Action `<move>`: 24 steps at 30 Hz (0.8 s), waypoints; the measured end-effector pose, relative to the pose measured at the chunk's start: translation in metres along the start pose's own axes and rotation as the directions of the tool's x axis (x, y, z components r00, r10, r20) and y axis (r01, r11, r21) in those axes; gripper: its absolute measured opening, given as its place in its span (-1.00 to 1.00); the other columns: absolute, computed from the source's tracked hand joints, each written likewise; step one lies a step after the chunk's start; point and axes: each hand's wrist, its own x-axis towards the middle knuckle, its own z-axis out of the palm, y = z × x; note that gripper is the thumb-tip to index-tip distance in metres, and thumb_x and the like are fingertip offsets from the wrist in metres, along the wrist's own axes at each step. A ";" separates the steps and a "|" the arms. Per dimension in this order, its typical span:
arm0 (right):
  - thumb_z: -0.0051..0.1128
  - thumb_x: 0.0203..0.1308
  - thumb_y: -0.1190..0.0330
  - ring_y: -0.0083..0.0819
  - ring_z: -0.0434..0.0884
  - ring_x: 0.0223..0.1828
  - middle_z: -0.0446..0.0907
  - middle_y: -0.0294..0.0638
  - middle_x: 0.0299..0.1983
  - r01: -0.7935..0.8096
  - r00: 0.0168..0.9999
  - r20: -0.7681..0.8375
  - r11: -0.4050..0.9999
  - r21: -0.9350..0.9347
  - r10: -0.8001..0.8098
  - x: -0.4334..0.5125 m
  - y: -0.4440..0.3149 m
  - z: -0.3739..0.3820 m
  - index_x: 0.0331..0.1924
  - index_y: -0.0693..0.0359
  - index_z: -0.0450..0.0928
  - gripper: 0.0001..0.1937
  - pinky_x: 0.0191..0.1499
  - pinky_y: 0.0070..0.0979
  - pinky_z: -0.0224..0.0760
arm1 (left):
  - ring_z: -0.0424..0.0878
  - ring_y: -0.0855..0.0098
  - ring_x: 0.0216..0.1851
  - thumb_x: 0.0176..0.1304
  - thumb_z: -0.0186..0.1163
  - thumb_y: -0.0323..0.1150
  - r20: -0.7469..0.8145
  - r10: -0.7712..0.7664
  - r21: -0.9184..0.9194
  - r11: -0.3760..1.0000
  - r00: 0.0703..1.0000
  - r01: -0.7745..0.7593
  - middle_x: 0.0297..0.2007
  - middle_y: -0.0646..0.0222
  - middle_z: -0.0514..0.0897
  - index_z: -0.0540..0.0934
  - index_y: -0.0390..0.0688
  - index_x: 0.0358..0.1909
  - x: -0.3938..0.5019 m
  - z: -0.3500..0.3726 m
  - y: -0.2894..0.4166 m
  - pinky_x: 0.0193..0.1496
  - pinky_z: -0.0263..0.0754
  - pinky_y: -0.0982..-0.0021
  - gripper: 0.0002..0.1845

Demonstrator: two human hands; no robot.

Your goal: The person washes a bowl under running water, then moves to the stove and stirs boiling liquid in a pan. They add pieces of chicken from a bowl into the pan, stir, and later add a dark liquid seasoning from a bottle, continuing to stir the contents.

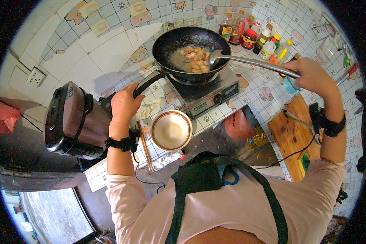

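Note:
A black wok (177,39) stands on a single-burner gas stove (198,105), with chunks of pale, cooked-looking meat (198,58) and some liquid inside. My left hand (125,102) is closed around the wok's black handle (149,81). Over at the right, my right hand (309,76) grips the end of a long metal cooking spatula (256,62); its head rests in the wok, touching the right side of the meat. In front of the stove sits a cream bowl with a brown rim (171,130), looking empty. A pair of wooden chopsticks (145,148) lies to its left.
A rice cooker (76,122) stands left of my left hand. Sauce bottles and jars (249,39) line the wall behind and right of the wok. A wooden board (292,134) lies below my right forearm. A crumpled cloth (149,108) is beside the bowl.

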 end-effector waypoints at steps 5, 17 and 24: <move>0.07 -0.15 0.50 -0.32 0.50 -0.55 0.50 -0.16 -0.58 -0.016 0.967 -0.249 0.985 0.172 0.059 0.044 0.006 0.065 -0.10 0.20 0.50 -0.61 -0.43 -0.44 0.34 | 0.58 0.13 -0.28 -0.14 0.29 -0.24 0.004 -0.006 -0.022 1.000 1.000 0.006 -0.33 0.17 0.63 0.56 -0.11 -0.13 0.001 -0.001 0.000 -0.25 0.45 0.23 -0.56; -0.02 0.14 0.34 -0.67 0.29 -0.84 0.38 -0.35 -0.69 -0.346 0.938 0.338 0.253 0.903 0.075 0.106 -0.004 0.123 -0.20 0.27 0.45 -0.80 -0.85 -0.67 0.09 | 0.58 0.11 -0.33 -0.15 0.29 -0.24 -0.004 -0.025 -0.024 0.999 1.000 0.025 -0.38 0.16 0.63 0.57 -0.14 -0.16 -0.004 -0.005 0.010 -0.29 0.45 0.21 -0.58; -0.01 0.19 0.26 -0.66 0.26 -0.87 0.36 -0.33 -0.71 -0.332 0.940 0.312 -0.157 0.930 -0.137 0.064 -0.016 0.105 -0.48 0.22 0.38 -0.78 -0.89 -0.65 0.14 | 0.58 0.11 -0.33 -0.14 0.29 -0.24 0.001 -0.008 0.008 1.000 1.000 0.008 -0.37 0.14 0.62 0.57 -0.13 -0.16 -0.003 -0.003 0.008 -0.29 0.45 0.22 -0.58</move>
